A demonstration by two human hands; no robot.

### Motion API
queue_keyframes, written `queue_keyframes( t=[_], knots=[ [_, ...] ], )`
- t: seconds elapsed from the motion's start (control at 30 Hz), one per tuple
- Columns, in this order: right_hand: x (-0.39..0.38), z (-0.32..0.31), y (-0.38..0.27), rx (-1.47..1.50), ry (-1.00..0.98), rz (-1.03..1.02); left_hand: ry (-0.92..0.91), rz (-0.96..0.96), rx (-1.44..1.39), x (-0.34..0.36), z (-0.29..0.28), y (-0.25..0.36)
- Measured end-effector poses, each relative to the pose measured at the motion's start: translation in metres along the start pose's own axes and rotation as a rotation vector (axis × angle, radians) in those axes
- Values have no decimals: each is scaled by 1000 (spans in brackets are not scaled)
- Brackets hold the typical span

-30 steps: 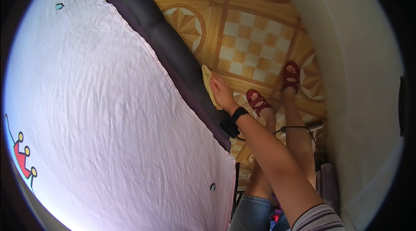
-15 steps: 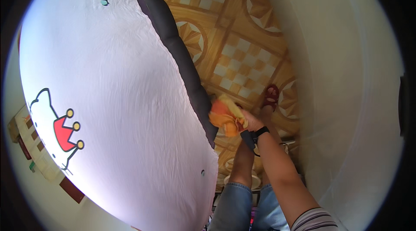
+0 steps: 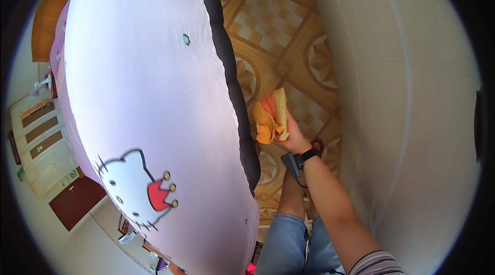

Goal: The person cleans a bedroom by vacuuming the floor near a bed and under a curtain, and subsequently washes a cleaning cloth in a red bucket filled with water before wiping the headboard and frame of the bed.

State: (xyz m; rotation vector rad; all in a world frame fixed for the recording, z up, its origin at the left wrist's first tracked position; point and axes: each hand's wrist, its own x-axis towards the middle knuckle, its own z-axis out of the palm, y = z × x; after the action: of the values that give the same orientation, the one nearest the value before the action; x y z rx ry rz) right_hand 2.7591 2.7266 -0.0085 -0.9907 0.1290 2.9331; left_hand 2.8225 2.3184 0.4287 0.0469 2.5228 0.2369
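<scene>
A bunched, folded cloth (image 3: 267, 120) in orange, coral and pale yellow is held up in my right hand (image 3: 295, 136). The fingers are closed round its right side, and a black band with a small dark device (image 3: 293, 164) sits at that wrist. Just left of the cloth runs the dark padded edge (image 3: 230, 79) of a bed; the cloth appears close to it, but contact cannot be made out. A pale pink-white sheet (image 3: 154, 84) covers the bed, printed with a cartoon cat face (image 3: 124, 187) wearing a red crown. My left hand is out of view.
Close on the right rises a smooth beige panel or wall (image 3: 392, 120). Patterned brown-and-white floor tiles (image 3: 268, 19) fill the narrow gap beside the bed. A pale door (image 3: 44, 143) and a dark red-brown mat or panel (image 3: 77, 200) lie beyond the bed's far left side.
The view has shifted, bringing the cat print to the right and lower. My right hand has lifted the cloth slightly farther forward, and the cloth shows less blur now.
</scene>
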Motion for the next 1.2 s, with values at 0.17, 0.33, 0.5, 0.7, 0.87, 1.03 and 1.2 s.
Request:
queue_keyframes(
  t=[0.17, 0.33, 0.5, 0.7, 0.87, 1.03, 1.2],
  knots=[
    [45, 1, 50, -475, 246, -379, 276, 99, 19, 27, -34, 112],
    [82, 21, 87, -1383, 183, -1032, 448, 281, 209, 91, -29, 154],
    [154, 8, 66, -1562, 435, -995, 436, 56, 36, 116, -10, 155],
    [210, -30, 9, -926, 404, 49, 402, -114, -145, 136, -12, 170],
    [161, 9, 64, -1477, 598, -848, 416, -216, -233, 138, -13, 174],
    [182, 13, 63, -1537, 612, -824, 438, -311, -340, 138, -14, 176],
    [201, -63, 56, -1101, 501, -179, 466, -447, -484, 140, -15, 185]
  ],
)
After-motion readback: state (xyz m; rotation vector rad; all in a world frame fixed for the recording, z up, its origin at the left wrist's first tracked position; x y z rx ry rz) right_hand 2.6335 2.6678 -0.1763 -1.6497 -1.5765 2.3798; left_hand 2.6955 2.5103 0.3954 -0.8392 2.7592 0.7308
